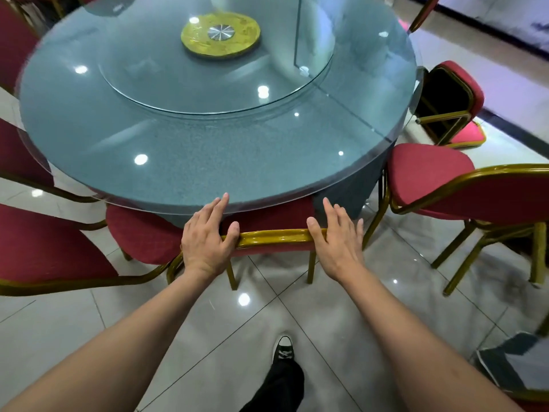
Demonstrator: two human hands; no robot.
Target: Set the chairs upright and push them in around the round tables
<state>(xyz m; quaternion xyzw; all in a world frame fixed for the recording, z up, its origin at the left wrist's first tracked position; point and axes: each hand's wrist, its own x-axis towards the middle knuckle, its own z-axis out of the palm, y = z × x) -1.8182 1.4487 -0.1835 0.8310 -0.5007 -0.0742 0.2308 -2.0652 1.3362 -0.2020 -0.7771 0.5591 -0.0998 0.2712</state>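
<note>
— What are your hands doing?
— Your left hand (208,239) and right hand (337,237) are resting flat, fingers straight, on the gold top rail of the red chair (274,237).
— And that chair?
— It's standing upright, seat tucked under the round glass table (208,162). A fallen chair (448,105) is lying beyond the table's right edge.

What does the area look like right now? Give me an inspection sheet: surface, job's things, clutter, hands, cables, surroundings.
Surface: round glass-topped table with a glass turntable on a yellow hub.
Job's things: near chair upright, seat under the table edge; chair at right upright; tipped chair lying on the floor.
Clutter: nothing seen on the table.
Hands: left hand and right hand rest on the near chair's gold top rail, fingers straight.
Cables: nothing seen.
Surroundings: glossy tiled floor; more red chairs at left.
</note>
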